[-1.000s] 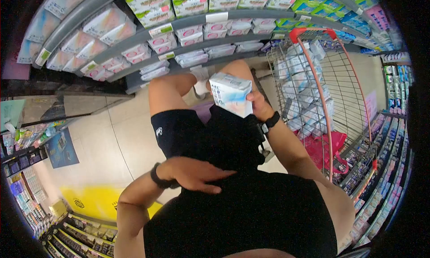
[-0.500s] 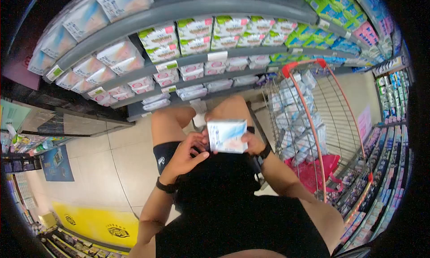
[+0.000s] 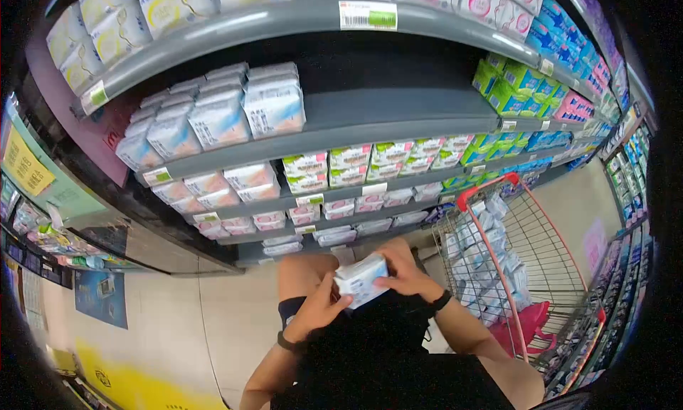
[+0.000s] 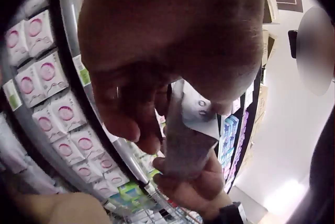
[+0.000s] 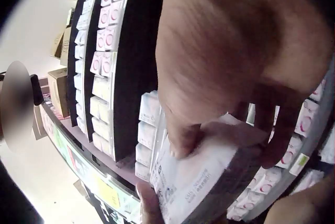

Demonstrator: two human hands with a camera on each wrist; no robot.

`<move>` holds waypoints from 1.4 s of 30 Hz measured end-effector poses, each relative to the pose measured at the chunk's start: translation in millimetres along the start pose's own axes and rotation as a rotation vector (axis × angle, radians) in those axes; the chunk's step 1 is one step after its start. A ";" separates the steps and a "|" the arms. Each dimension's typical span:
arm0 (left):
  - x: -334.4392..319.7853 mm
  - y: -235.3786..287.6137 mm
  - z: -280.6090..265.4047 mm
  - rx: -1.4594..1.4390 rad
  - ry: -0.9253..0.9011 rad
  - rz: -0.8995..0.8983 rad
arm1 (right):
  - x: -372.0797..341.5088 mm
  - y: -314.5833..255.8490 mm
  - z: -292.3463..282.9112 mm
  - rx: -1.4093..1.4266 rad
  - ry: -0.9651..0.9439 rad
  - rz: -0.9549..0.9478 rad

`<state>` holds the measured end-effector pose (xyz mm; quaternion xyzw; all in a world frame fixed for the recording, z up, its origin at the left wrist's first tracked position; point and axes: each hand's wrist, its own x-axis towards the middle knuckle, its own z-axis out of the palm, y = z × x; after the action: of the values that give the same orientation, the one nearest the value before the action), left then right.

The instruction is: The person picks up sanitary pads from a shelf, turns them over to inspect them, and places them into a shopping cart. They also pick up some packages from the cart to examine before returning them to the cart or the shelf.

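A white pack of sanitary pads [image 3: 361,280] with a blue and peach print is held tilted above the person's lap. The left hand [image 3: 318,312] grips its left end, thumb over the near face. At the other end, the right hand [image 3: 414,276] holds it with the thumb pressed on the printed side. Seen from the left wrist, the pack [image 4: 191,143] shows a narrow folded end between both hands. In the right wrist view, the right thumb [image 5: 180,140] lies flat on the wrapper, while the fingers go behind it, partly hidden.
Similar packs [image 3: 274,110] stand in rows on the shelf [image 3: 341,129] ahead. To the right is a wire shopping cart [image 3: 551,261] with red edging, holding many packs [image 3: 484,246] and a red bag [image 3: 523,328]. Another shelf [image 3: 605,296] runs along the far right.
The left hand has come up from near the chest to grip the pack, which the right hand held before. The head view has tilted up, showing more of the upper shelves.
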<state>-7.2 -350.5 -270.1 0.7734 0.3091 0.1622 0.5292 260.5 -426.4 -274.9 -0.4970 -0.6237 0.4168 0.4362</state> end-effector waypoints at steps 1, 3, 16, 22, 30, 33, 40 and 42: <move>-0.2 -4.4 -1.7 -0.168 0.065 0.185 | 8.5 -8.5 -17.3 0.126 -0.004 0.021; -2.7 -7.3 -7.0 -0.292 0.094 0.179 | 24.9 -29.6 -55.3 0.174 0.071 0.091; -28.9 4.6 -62.1 -0.145 0.130 0.086 | 262.1 -138.5 -247.5 -0.520 0.554 -0.063; -44.7 -26.1 -74.1 -0.305 -0.535 0.049 | 369.6 -146.5 -221.9 -0.948 0.265 -0.040; -54.0 -49.2 -52.6 -0.578 -0.833 -0.016 | 442.9 -123.6 -182.0 -0.868 0.015 -0.200; -57.2 -47.1 -54.0 -0.589 -0.824 -0.049 | 462.6 -110.3 -180.4 -0.883 -0.040 -0.268; -54.5 -38.4 -49.6 -0.475 -0.785 0.020 | 462.8 -124.4 -148.4 -0.675 -0.137 -0.379; -50.0 -38.3 -47.1 -0.436 -0.766 0.072 | 465.1 -117.0 -155.3 -0.636 -0.156 -0.360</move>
<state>-84.0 -339.7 -283.2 0.6582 0.0221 -0.0563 0.7504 321.1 25.9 -60.6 -0.4566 -0.8309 0.1554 0.2774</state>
